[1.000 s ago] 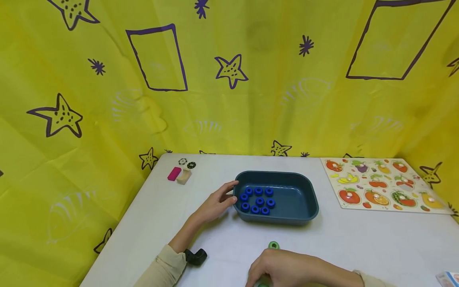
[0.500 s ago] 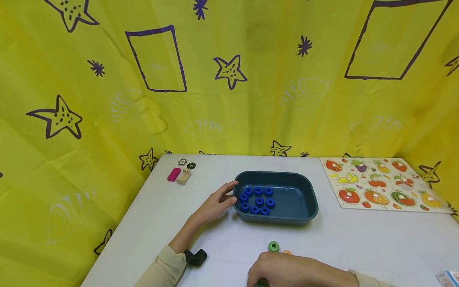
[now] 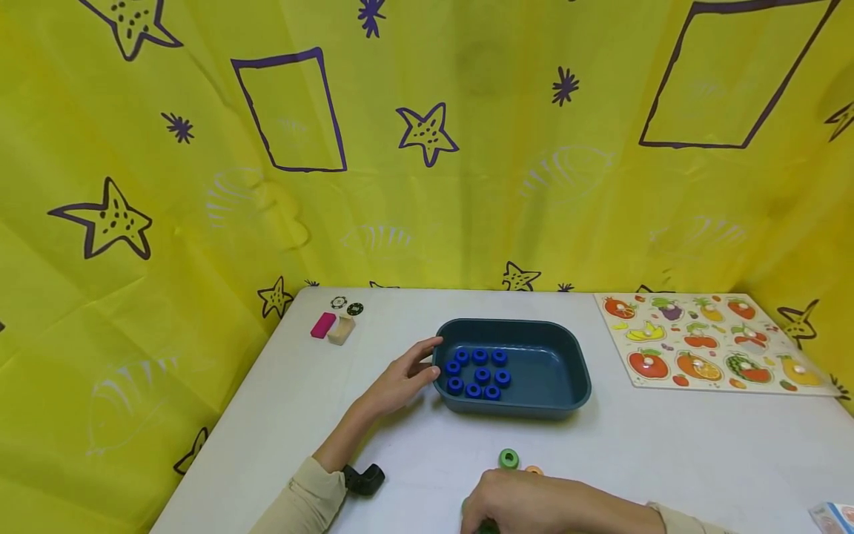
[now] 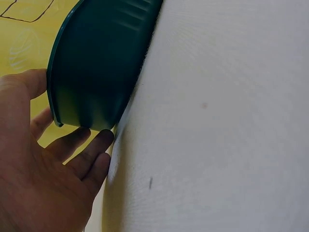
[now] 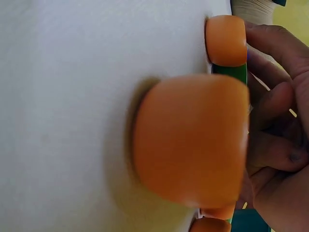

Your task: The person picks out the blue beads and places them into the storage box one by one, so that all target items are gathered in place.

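Note:
A dark teal tray [image 3: 554, 404] holds several blue ring-shaped beads [image 3: 482, 374] in its left half. My left hand [image 3: 400, 382] rests against the tray's left end; in the left wrist view, its fingertips touch the rim and outer wall. My right hand [image 3: 520, 500] is low over the table at the bottom edge, fingers bent down among loose beads. A green bead [image 3: 509, 459] and an orange bead [image 3: 534, 470] show just beyond it. In the right wrist view, large orange beads [image 5: 193, 140] stand before the curled fingers, so I cannot tell what they hold.
A fruit puzzle board [image 3: 707, 341] lies at the back right. Pink [image 3: 323, 325] and beige blocks [image 3: 342, 331] and two chips [image 3: 355, 308] are at the back left. A box corner [image 3: 834, 517] shows at bottom right. A yellow curtain [image 3: 494, 208] rises behind the white table.
My right hand has shifted slightly toward the bottom edge, uncovering more of the green bead and showing the orange one. The left hand and tray have not moved.

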`<state>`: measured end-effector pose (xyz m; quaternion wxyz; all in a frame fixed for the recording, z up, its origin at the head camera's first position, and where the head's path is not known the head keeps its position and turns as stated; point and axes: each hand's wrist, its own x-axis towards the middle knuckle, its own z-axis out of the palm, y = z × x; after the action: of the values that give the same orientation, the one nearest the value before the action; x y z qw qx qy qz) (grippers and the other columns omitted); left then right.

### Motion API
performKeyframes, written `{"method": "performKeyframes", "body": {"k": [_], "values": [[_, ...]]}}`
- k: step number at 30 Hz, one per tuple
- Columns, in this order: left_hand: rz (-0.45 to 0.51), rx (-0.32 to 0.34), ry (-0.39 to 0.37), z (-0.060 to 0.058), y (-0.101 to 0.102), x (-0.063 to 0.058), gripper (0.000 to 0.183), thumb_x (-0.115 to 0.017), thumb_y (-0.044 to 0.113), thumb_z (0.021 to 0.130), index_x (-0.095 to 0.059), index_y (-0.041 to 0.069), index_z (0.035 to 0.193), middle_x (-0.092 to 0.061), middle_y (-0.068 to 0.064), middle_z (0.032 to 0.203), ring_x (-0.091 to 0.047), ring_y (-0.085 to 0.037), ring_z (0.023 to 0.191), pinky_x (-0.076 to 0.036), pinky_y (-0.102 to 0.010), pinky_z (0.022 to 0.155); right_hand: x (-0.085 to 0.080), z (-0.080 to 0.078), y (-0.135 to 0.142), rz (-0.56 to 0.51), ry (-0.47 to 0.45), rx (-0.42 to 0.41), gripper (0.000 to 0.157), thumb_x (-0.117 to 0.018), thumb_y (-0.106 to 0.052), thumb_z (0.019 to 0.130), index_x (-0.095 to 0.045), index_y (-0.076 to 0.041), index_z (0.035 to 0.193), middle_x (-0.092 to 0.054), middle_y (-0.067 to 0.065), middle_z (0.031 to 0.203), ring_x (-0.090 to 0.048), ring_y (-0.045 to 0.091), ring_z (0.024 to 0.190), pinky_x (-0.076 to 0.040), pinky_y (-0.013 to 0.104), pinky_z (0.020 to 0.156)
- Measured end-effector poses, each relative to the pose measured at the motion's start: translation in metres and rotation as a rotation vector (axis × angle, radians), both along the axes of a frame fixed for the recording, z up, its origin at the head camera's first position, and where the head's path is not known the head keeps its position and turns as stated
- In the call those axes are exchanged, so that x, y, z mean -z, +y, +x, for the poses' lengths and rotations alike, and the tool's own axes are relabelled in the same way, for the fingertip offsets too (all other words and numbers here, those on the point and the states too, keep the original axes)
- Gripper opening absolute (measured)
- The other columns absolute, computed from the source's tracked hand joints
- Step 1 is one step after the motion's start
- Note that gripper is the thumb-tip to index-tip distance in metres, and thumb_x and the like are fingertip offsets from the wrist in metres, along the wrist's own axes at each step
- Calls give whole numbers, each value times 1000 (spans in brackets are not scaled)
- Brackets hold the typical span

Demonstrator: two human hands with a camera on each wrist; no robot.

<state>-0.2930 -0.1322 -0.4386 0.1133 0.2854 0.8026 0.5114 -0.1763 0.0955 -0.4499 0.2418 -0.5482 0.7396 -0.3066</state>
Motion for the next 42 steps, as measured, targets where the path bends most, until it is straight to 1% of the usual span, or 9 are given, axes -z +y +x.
{"method": "performKeyframes", "body": {"k": [5, 9, 12, 16, 19, 22, 28, 34, 42], "values": [[1, -1, 0, 1, 0, -1, 55, -51, 23, 97, -29, 14, 146, -32, -13, 146, -46, -30, 122, -41, -39, 96, -11, -5, 3, -71, -20, 25, 18, -69, -29, 84, -71, -26, 102, -60, -29, 93, -54, -10, 79, -46, 13, 68], [-1, 1, 4, 1, -1, -1, 55, -51, 23, 97, -29, 14, 146, -32, -13, 146, -46, -30, 122, -41, -40, 96, -32, -19, 12, -155, 18, 65, 22, -70, -35, 83, -70, -27, 103, -61, -26, 92, -48, -8, 62, -44, 14, 52], [0, 3, 4, 1, 0, -1, 55, -51, 22, 97, -28, 14, 146, -32, -14, 146, -46, -31, 122, -41, -40, 96, -47, -34, 23, -191, 51, 137, 23, -72, -33, 81, -70, -28, 103, -62, -22, 91, -44, -6, 54, -40, 16, 44], [-1, -2, 0, 1, 0, -1, 55, -51, 23, 97, -29, 15, 146, -32, -14, 146, -46, -31, 122, -41, -41, 96, -58, -64, 44, -216, 129, 273, 23, -74, -32, 79, -70, -30, 102, -63, -17, 85, -45, -1, 52, -39, 18, 44], [-12, -8, -3, 0, 0, -1, 55, -51, 25, 97, -29, 17, 146, -33, -12, 146, -46, -28, 122, -41, -40, 96, -57, -91, 63, -208, 165, 380, 23, -75, -34, 78, -71, -29, 100, -59, -12, 74, -44, 2, 51, -37, 20, 43], [-20, -13, -2, -1, 0, 0, 55, -51, 26, 96, -30, 18, 146, -33, -10, 146, -46, -27, 122, -41, -39, 96, -50, -117, 80, -172, 156, 462, 24, -76, -35, 77, -72, -27, 99, -53, -6, 65, -42, 3, 48, -34, 20, 42], [-9, -2, -5, -1, -1, 2, 55, -51, 25, 97, -29, 16, 146, -32, -12, 146, -46, -29, 122, -40, -39, 96, -37, -155, 100, -75, 117, 488, 27, -76, -33, 77, -73, -22, 101, -64, -6, 79, -38, 4, 45, -32, 20, 41], [1, 2, -6, 0, -1, 2, 55, -51, 25, 97, -29, 16, 146, -33, -13, 146, -46, -28, 122, -41, -39, 96, -30, -173, 103, -19, 125, 456, 26, -76, -32, 77, -73, -23, 101, -65, -10, 79, -39, 4, 47, -33, 19, 43], [-5, 4, -8, -1, -1, 1, 55, -50, 24, 97, -28, 16, 147, -32, -13, 146, -46, -28, 122, -41, -39, 96, -27, -183, 104, 44, 95, 441, 24, -78, -28, 75, -74, -20, 98, -64, -6, 76, -39, 3, 45, -34, 19, 45]]}}
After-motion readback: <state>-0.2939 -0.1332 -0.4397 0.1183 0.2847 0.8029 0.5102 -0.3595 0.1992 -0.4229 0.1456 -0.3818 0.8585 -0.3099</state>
